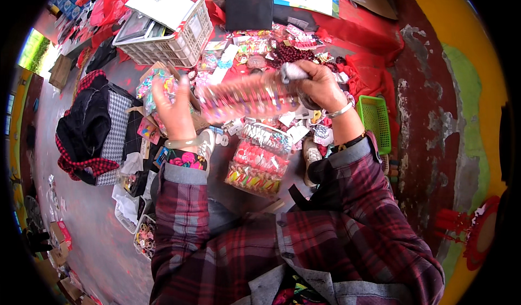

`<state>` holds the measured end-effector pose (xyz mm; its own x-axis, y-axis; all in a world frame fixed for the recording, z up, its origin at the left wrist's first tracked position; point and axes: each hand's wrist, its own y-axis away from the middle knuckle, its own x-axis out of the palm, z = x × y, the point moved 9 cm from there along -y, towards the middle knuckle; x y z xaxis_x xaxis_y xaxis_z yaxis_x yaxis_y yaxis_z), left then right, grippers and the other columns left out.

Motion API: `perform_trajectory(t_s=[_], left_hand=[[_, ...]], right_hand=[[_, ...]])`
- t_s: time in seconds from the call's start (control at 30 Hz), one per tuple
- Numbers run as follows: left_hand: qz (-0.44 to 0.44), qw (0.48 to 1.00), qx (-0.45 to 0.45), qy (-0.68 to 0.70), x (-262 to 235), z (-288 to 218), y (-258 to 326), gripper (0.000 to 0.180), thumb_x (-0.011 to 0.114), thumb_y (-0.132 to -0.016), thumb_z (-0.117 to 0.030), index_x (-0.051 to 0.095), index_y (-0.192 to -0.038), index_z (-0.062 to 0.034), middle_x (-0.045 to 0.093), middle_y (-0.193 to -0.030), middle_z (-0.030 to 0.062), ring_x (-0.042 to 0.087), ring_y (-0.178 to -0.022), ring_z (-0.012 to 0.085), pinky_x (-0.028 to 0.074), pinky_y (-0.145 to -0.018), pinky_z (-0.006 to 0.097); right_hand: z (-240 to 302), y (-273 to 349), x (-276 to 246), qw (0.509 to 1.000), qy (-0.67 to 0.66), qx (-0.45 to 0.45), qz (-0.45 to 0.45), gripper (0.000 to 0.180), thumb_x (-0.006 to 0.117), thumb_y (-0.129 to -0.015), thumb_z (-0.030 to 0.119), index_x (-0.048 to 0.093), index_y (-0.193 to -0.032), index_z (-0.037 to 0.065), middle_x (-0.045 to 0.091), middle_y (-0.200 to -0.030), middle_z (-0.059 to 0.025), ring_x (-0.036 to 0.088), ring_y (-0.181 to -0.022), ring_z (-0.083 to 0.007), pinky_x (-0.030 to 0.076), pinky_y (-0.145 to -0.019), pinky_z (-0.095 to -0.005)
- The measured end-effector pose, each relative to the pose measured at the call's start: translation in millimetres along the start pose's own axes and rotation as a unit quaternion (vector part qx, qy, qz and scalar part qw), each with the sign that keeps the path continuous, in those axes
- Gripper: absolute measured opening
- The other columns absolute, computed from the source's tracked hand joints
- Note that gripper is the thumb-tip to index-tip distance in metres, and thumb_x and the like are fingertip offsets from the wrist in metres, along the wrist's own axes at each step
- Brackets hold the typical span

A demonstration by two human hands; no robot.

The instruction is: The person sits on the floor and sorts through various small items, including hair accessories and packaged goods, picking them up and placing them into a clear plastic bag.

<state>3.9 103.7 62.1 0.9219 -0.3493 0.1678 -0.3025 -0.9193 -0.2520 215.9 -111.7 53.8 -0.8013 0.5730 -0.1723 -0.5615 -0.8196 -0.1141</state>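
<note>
Saw a white slatted plastic crate (189, 45) at the upper left, loaded with flat items beneath a white rectangular sheet (160, 3). Noticed a flat black square panel (249, 6) right of it, near a white printed poster (321, 4) with a coloured edge. Found bright red cloth (361, 36) spread toward a peeling maroon, yellow and green wall (434, 104). Spotted a green plastic mesh basket (374, 115) near that wall. Observed, on the left, a black fabric bundle (87, 115) with red-and-black checked trim against a black-and-white houndstooth panel (110, 134). Glimpsed grey floor (97, 223) below, and a round red object (482, 234) at far right.
</note>
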Motion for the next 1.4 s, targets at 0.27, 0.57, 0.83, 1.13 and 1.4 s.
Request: perform_trajectory(t_s=[0.27, 0.57, 0.83, 1.13, 1.4], left_hand=[[0.717, 0.644, -0.201, -0.175, 100, 64, 140, 0.055, 0.074, -0.073, -0.018, 0.052, -0.12, -0.0006, 0.062, -0.107, 0.0089, 0.059, -0.096, 0.0134, 0.047, -0.084, 0.028], [0.56, 0.688, -0.421, 0.187, 97, 62, 130, 0.033, 0.054, -0.088, -0.006, 0.049, -0.12, 0.0041, 0.06, -0.109, 0.0115, 0.059, -0.098, 0.0182, 0.049, -0.083, 0.032], [0.32, 0.813, -0.427, 0.231, 72, 79, 81, 0.032, 0.05, -0.087, -0.004, 0.048, -0.119, 0.0038, 0.061, -0.105, 0.0132, 0.061, -0.095, 0.0223, 0.051, -0.083, 0.035], [0.304, 0.696, -0.496, 0.421, 90, 76, 114, 0.035, 0.041, -0.095, -0.027, 0.047, -0.123, -0.0072, 0.055, -0.115, 0.0073, 0.055, -0.103, 0.0193, 0.046, -0.089, 0.035], [0.371, 0.767, -0.438, 0.287, 91, 69, 114, 0.045, 0.044, -0.077, 0.008, 0.049, -0.12, -0.002, 0.058, -0.108, 0.0084, 0.059, -0.099, 0.0191, 0.049, -0.081, 0.031]], right_hand=[[6, 22, 59, 0.964, 0.138, 0.008, 0.229, 0.032, 0.058, -0.068, -0.002, 0.066, -0.098, 0.006, 0.068, -0.084, -0.006, 0.063, -0.08, -0.0154, 0.049, -0.073, -0.0303], [-32, 3, -24, 0.969, -0.19, 0.125, -0.094, 0.02, 0.063, -0.085, 0.018, 0.062, -0.098, 0.003, 0.064, -0.083, -0.0012, 0.059, -0.07, -0.01, 0.049, -0.063, -0.0243], [15, 15, -13, 0.974, -0.131, -0.038, -0.181, 0.034, 0.049, -0.093, 0.034, 0.057, -0.103, 0.003, 0.062, -0.084, -0.0048, 0.058, -0.073, -0.0126, 0.048, -0.065, -0.027], [40, 39, 119, 0.898, 0.395, -0.193, -0.007, 0.052, 0.055, -0.085, 0.023, 0.04, -0.131, 0.002, 0.04, -0.137, -0.0138, 0.031, -0.131, -0.0296, 0.019, -0.108, -0.0459], [37, 21, 91, 0.855, 0.479, -0.18, -0.086, 0.048, 0.052, -0.086, 0.023, 0.044, -0.128, 0.001, 0.042, -0.136, -0.0131, 0.034, -0.13, -0.0273, 0.021, -0.108, -0.0447]])
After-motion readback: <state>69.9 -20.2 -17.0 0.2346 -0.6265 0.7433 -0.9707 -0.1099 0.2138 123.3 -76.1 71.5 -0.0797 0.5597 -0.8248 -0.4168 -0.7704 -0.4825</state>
